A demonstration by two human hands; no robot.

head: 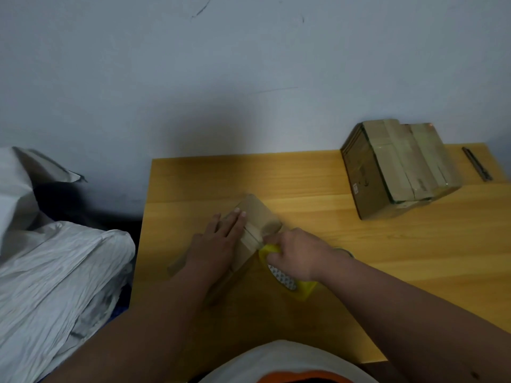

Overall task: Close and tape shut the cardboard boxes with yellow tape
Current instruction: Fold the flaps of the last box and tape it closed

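Observation:
A small cardboard box (258,217) lies on the wooden table (387,258) near its left edge, its flaps folded down. My left hand (218,241) rests flat on the box top with straight fingers, pressing the flaps. My right hand (296,255) grips a roll of yellow tape (287,283) at the box's near right corner, its thumb and fingertips at the box edge. The tape's free end is hidden under my fingers.
A stack of taped cardboard boxes (398,167) stands at the back right of the table. A thin dark utility knife (475,163) lies at the far right corner. Crumpled white plastic bags (55,258) pile up left of the table. A wall rises behind.

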